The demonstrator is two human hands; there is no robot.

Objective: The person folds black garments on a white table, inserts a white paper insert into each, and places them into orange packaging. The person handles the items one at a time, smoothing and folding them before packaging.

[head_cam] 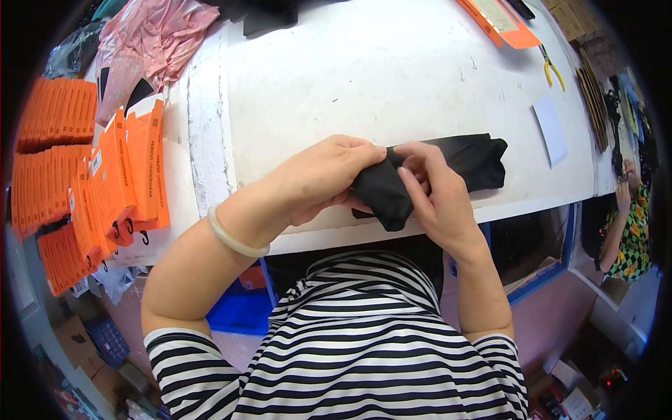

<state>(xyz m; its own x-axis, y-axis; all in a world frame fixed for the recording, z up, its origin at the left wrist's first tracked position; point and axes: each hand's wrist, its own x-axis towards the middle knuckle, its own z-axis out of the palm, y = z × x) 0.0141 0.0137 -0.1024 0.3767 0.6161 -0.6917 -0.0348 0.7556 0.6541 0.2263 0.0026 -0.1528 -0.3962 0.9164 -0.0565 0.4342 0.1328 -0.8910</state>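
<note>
A black fabric garment lies along the near edge of the white worktable, its one end gathered up between my hands. My left hand grips the folded end, thumb on top and the other fingers underneath. On the right side of that fold, my right hand pinches the cloth between thumb and curled fingers. The garment's other end spreads flat to the right, behind my right hand. The exact kind of garment cannot be told from its folded shape. A pale bangle circles my left forearm.
Orange printed cardboard boxes with black hooks stand stacked at left, near a pink patterned cloth. Yellow-handled pliers, a white card and an open orange box lie at right. Another person sits far right.
</note>
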